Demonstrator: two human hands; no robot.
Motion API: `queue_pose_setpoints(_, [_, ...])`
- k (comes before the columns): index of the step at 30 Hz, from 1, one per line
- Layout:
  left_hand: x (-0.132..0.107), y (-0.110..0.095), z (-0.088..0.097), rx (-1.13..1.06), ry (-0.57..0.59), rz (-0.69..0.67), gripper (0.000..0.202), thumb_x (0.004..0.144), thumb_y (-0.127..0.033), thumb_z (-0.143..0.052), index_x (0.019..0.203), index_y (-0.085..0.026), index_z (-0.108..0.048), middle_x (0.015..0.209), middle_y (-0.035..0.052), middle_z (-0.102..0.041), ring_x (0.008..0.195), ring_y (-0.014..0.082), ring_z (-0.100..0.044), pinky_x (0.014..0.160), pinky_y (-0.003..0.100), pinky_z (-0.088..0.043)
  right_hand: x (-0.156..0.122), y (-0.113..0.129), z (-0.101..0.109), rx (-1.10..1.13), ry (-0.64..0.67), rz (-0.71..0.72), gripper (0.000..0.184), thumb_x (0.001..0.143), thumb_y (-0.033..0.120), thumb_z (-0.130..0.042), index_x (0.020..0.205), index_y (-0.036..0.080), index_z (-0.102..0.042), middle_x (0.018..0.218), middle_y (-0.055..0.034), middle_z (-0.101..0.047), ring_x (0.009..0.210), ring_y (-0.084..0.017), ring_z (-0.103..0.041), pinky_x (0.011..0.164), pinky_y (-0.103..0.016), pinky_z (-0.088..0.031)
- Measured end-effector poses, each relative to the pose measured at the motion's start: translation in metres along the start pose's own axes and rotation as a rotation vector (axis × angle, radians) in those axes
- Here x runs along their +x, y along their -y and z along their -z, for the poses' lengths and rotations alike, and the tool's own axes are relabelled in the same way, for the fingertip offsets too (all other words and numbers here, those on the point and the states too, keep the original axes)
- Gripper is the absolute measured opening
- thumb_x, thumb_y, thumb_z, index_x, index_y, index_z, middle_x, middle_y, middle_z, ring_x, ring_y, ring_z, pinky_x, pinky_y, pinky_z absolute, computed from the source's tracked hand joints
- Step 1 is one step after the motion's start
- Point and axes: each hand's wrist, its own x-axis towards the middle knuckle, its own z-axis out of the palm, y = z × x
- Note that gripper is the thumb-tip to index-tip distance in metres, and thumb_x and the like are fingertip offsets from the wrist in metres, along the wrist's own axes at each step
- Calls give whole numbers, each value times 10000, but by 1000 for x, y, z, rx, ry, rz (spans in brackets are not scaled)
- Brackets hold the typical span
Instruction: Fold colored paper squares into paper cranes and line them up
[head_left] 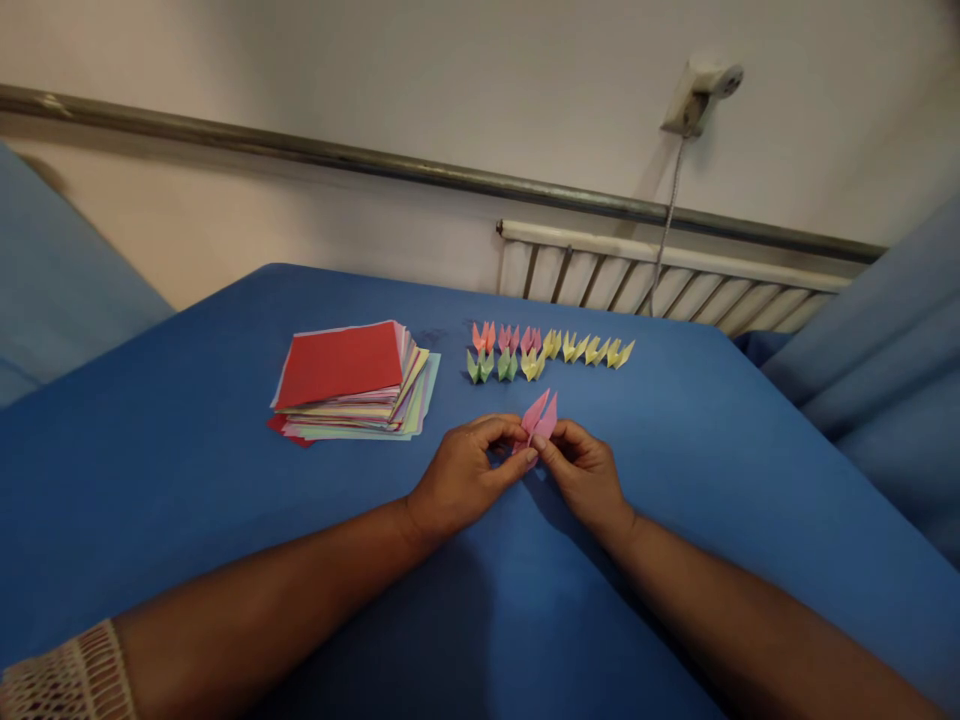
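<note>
Between my two hands is a pink folded paper piece (539, 412), its two pointed flaps sticking up and apart. My left hand (472, 468) pinches its lower left side between thumb and fingers. On the right side, my right hand (587, 470) grips it with the thumb across the front. The fingers cover most of the paper's lower part. Just beyond my hands, small folded paper pieces of the same pointed kind stand in two rows: an orange one (484, 338), pink ones (520, 340), yellow ones (575, 347) and green ones (493, 366).
A thick stack of coloured paper sheets (345, 365), red on top, lies left of my hands. The blue table (225, 480) reaches back to a wall with a metal rail (337, 150), a white radiator (675, 264) and a socket with a cord (694, 105). Blue curtains (892, 370) hang at both sides.
</note>
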Motion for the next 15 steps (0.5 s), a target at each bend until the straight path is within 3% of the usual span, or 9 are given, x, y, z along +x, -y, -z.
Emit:
queue_pose_setpoints(4, [2,2,-2,-68,-22,39,97,819,-234,-595,797,-179,-672,870,9,-687,830,136,-626,793,257,-482,-1,-2,0,-50,-3,26,160,822,341,-631,782,188,-651,719,2,-629,659,-129,-547,672,-263,-445])
queue_pose_setpoints(10, [8,6,-3,-342,-106,328,173,714,-276,-703,768,-155,-592,723,-8,-635,670,117,-613,661,248,-502,1,1,-3,67,11,-57,170,794,361,-659,771,192,-647,701,12,-619,642,-120,-540,638,-252,-438])
queue_pose_setpoints(13, [9,7,-2,-426,-136,360,266,656,-224,-747,839,-162,-564,737,-23,-621,686,106,-611,687,247,-498,1,1,-3,97,19,-89,183,781,373,-671,756,193,-645,677,18,-608,622,-114,-532,625,-251,-434])
queue_pose_setpoints(15, [9,6,-2,-438,-94,362,261,667,-236,-742,852,-158,-576,747,-21,-620,689,104,-604,692,248,-491,1,1,-3,84,31,-87,192,783,375,-672,739,190,-645,668,19,-603,621,-112,-523,623,-249,-429])
